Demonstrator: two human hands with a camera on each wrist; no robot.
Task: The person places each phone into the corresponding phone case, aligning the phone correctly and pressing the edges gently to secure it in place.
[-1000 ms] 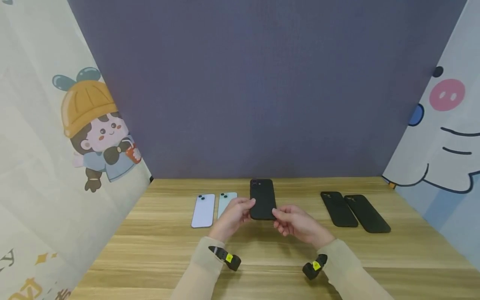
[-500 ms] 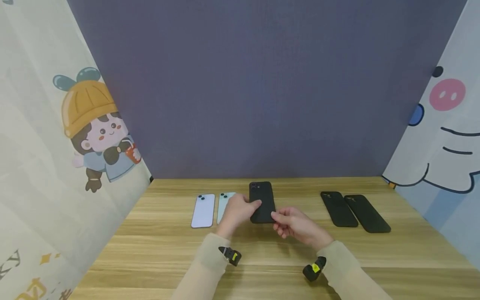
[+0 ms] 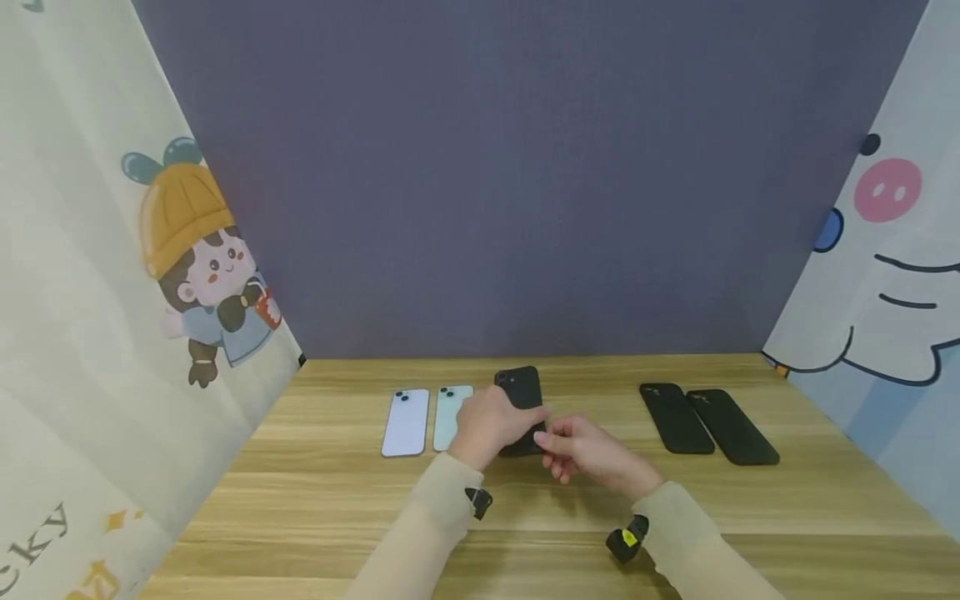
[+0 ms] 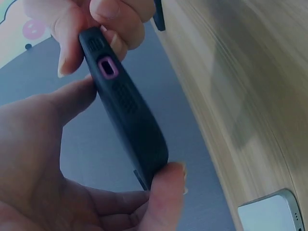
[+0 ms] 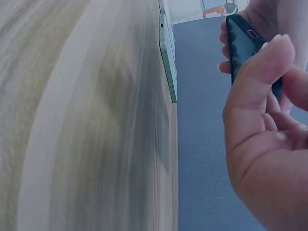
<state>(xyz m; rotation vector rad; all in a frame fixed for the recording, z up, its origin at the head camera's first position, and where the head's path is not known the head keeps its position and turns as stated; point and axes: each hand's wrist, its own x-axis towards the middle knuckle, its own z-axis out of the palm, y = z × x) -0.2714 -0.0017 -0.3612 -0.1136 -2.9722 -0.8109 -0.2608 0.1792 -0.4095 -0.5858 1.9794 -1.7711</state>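
Both hands hold a phone in a black case (image 3: 521, 385) above the table, its camera side facing up. My left hand (image 3: 489, 423) grips it across the back from the left side, thumb over the case and fingers at the far edge. With thumb and fingers, my right hand (image 3: 588, 454) pinches the near right corner. The case's bottom end (image 4: 127, 108) faces the left wrist camera, where a port opening with a pinkish rim shows. In the right wrist view the dark screen side of the cased phone (image 5: 240, 45) shows beyond the right thumb.
Left of the hands, a lilac phone (image 3: 406, 423) and a mint-green phone (image 3: 448, 421) lie on the wooden table (image 3: 300, 508). Two black phone-shaped pieces with camera cutouts (image 3: 676, 418) (image 3: 733, 427) lie side by side at the right. A grey-blue panel (image 3: 525, 183) stands behind.
My left hand has moved from the left edge across the back of the cased phone, which has tilted and come slightly nearer. The right hand keeps its pinch on the corner.
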